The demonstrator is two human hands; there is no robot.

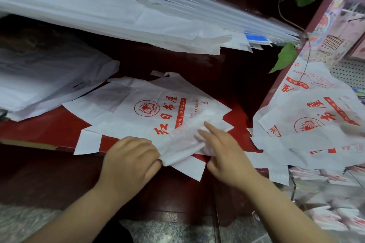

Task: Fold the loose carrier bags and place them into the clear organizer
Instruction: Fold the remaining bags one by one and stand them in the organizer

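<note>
Two bare hands work one white, thin-film plastic carrier bag with red print [138,104], which lies flat on the dark red wooden counter [49,132], directly before us. The left hand [130,162] has its fingers curled together and pinches the near edge of a flap turned over onto the carrier bag. The right hand [223,154] has its fingers straight and apart, with the index finger [211,129] pressing that flap down.

We judge the film to be very light, limp and slippery. It should take a crease only weakly, spring open when released and slide on the polished wood. The best hold is therefore along the folded edge and corners, one hand pinning flat while the other draws the next fold. The bag's loop handles [164,74] at its far end would only stretch.

A loose heap of matching printed bags [316,120] waits just to the right, spilling past the counter's edge. Below it stands a clear-walled container [292,185] holding what look like folded bags. We take it for the organizer, though blur prevents certainty. Stacks of plain white bags [88,10] lie beyond.
</note>
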